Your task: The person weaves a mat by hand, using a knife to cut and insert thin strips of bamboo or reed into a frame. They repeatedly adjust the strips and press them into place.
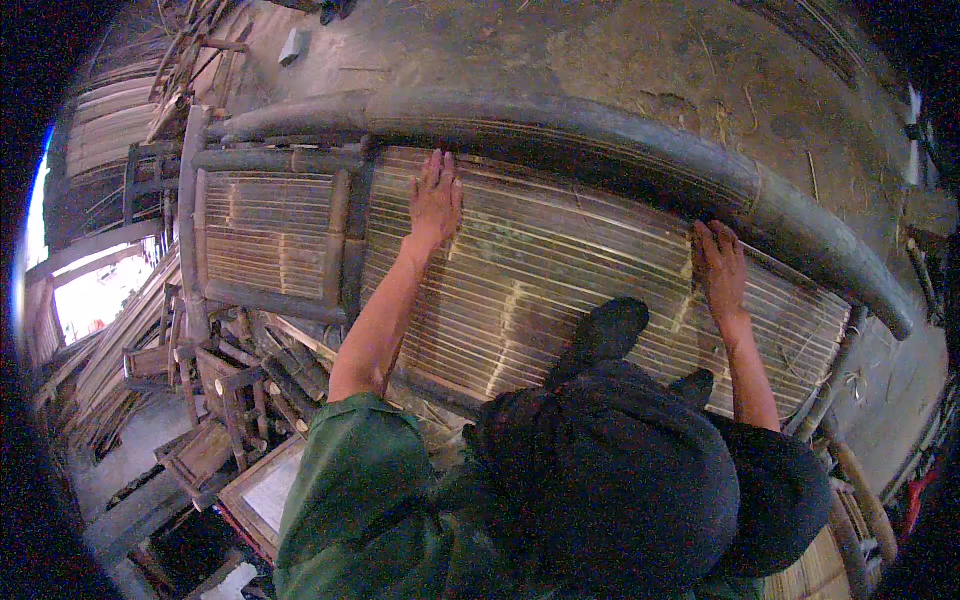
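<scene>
A wide panel of thin bamboo slats [570, 265] lies in front of me, framed along its far side by a thick dark bamboo pole [560, 125]. My left hand [436, 205] rests flat on the slats near the panel's upper left, fingers stretched toward the pole. Farther right, my right hand [720, 265] lies on the slats just short of the pole, its fingers spread and slightly bent. Neither hand holds anything visible. My dark-covered foot [612, 328] stands on the slats between my arms, and a second one shows partly beside my right forearm.
Left of the panel is a smaller framed slat panel [268, 235]. Small bamboo stools or frames [215, 450] and cut poles crowd the lower left. Bundled strips [115, 120] are stacked at the far left. Concrete floor [640, 50] extends beyond the thick pole.
</scene>
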Motion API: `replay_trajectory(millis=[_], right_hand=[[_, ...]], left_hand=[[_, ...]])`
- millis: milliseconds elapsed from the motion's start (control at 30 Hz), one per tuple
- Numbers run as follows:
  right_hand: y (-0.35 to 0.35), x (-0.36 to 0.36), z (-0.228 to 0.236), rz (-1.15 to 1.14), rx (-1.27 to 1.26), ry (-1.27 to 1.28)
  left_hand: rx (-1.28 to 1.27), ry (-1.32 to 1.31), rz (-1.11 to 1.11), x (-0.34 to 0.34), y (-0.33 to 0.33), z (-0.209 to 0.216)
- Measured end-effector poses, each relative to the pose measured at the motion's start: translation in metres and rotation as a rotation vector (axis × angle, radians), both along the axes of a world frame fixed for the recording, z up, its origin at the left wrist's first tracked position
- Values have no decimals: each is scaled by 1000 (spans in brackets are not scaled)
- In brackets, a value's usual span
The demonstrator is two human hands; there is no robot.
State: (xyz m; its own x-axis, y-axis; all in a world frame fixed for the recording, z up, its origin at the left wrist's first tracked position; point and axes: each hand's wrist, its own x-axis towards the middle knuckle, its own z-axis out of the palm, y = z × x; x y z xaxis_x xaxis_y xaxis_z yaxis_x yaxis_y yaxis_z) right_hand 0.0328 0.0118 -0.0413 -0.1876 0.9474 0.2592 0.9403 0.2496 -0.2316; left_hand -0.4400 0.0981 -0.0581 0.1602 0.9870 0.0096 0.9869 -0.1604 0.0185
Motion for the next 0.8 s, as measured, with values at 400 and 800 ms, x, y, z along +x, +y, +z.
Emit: replay_trajectory(millis=[400, 800], right_hand=[[24, 23, -1, -38, -88, -147], [-25, 51, 81, -33, -315, 194]], left_hand=[[-106, -62, -144, -39, 28, -6], [-94, 24, -371, -12, 54, 54]])
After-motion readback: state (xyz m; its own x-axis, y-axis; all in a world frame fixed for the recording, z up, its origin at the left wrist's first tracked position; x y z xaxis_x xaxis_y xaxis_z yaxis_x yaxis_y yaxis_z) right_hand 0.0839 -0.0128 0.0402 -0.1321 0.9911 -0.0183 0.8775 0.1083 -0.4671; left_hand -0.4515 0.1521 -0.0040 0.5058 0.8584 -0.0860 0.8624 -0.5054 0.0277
